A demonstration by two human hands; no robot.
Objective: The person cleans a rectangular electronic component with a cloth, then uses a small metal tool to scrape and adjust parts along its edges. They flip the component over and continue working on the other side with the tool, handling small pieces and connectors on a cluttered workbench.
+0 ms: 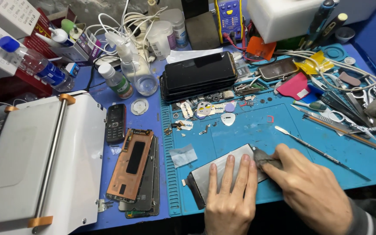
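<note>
Head view: hands are cleaning a phone screen (223,172).
Left hand (230,198) is lying flat, steadying it; right hand (306,187) is grasping a grey cloth (264,159).

White boxes (5,26) far left — dark screens (199,74) stacked centre

From my remote view, my left hand (230,198) covers the lower middle of the phone panel (223,167), so I cannot read that part of its surface. My right hand (310,189) hides most of the dark cloth (264,157); only a crumpled end shows. Both wrists are cut off by the bottom edge. The white machine (40,161) runs off the left and bottom edges. The small parts (205,109) on the blue mat (249,130) are too small for me to identify.
</note>
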